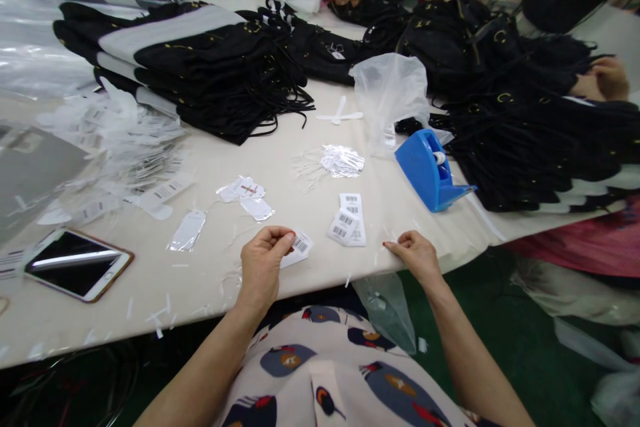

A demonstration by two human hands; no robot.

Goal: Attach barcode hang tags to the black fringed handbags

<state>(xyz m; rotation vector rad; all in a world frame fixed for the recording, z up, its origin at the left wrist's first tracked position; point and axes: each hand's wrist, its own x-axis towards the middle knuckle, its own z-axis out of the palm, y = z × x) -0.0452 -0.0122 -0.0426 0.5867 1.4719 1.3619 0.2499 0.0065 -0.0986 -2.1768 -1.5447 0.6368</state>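
Left hand [263,265] pinches barcode tag [301,248] between its fingertips.

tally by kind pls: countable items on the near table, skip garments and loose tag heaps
phone: 1
blue tape dispenser: 1
clear plastic bag, standing up: 1
barcode tag, pinched in the left hand: 1
Total: 4
Not counted: the overlapping tag stack, number unclear.

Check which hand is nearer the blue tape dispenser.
Right. The right hand rests at the table edge, just short of the blue tape dispenser; the left hand is farther left, pinching a barcode tag.
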